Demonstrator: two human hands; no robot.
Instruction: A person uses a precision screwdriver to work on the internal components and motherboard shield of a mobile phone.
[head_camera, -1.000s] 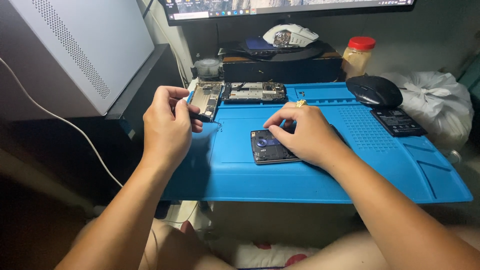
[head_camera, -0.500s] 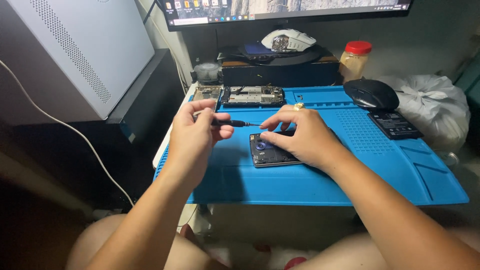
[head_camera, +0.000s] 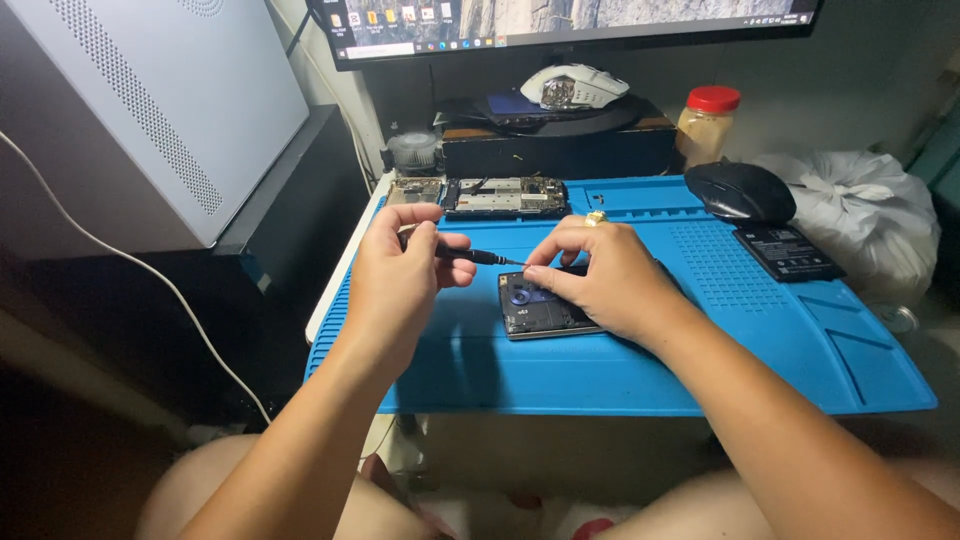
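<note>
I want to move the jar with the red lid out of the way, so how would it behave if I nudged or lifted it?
The jar looks upright and rather squat, so a gentle push would probably slide it, not tip it. Its clear, smooth wall may be slippery and could be breakable. It appears mostly full of something pale, so it is likely somewhat heavy for its size.

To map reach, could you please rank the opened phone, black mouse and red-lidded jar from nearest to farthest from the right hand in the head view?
From the right hand:
1. Opened phone, under its fingers.
2. Black mouse, beyond, to its right.
3. Red-lidded jar, behind the mat.
</note>
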